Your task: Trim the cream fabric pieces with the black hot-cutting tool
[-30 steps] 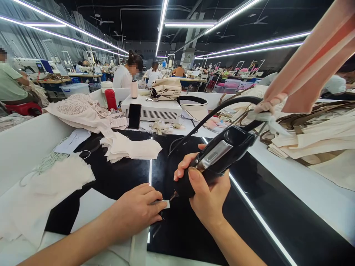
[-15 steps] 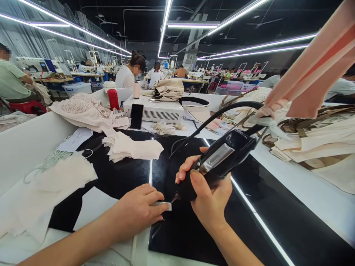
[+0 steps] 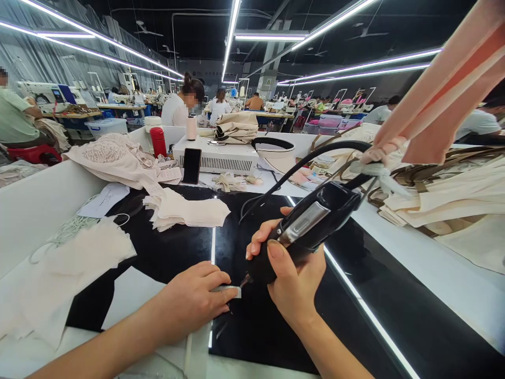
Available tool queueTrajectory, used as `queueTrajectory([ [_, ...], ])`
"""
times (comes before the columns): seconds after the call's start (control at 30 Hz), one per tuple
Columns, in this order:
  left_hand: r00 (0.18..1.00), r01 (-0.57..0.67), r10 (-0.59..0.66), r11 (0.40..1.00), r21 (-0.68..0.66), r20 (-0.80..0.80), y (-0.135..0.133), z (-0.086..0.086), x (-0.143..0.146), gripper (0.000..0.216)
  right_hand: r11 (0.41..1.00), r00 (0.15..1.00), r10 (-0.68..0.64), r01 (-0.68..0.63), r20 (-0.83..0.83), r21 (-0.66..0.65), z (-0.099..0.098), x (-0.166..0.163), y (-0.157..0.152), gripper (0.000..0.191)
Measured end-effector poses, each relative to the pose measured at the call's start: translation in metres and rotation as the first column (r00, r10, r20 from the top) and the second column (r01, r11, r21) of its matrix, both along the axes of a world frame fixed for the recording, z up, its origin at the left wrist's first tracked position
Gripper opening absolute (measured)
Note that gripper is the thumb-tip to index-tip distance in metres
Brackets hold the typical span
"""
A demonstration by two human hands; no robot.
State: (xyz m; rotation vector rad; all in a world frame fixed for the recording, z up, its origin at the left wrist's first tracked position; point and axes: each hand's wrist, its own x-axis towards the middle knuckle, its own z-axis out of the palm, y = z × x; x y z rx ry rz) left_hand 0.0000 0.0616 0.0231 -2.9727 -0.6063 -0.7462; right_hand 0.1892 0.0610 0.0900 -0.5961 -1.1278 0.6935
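Observation:
My right hand (image 3: 294,276) is wrapped round a black handheld power tool (image 3: 311,221) with a silver lever and a thick cord. Its narrow metal tip points down to the left, at the end of a small white strip (image 3: 238,291); whether they touch I cannot tell. The fingers of my left hand (image 3: 197,296) are closed over that strip and press it on the glossy black board (image 3: 272,329), hiding most of it. Pink fabric strips (image 3: 442,100) are knotted round the cord end of the tool and run up to the right.
Cream fabric pieces (image 3: 189,207) lie behind my left hand, with a sheer pile (image 3: 87,263) at left. A phone (image 3: 191,166) leans on a white box (image 3: 221,157) beside a red bottle (image 3: 158,142). Fabric stacks (image 3: 453,195) line the right side. Other people sit at machines beyond.
The view has shifted slightly. Both hands, the tool and the strip keep nearly the same position relative to each other.

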Motion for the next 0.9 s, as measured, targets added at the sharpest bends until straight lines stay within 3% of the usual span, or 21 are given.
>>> queueTrajectory([
  [0.73,1.000,0.000,0.000,1.000,-0.009,0.003,-0.0004,0.0010,-0.0012,0.021,0.999,0.999,-0.028,0.029,0.030,-0.018,0.0000,-0.0030,-0.0025,0.020],
  [0.9,1.000,-0.004,0.004,1.000,-0.016,-0.011,-0.0015,0.0032,-0.0014,0.022,0.999,1.000,-0.014,0.013,-0.011,-0.039,0.0018,-0.0013,-0.0080,0.028],
])
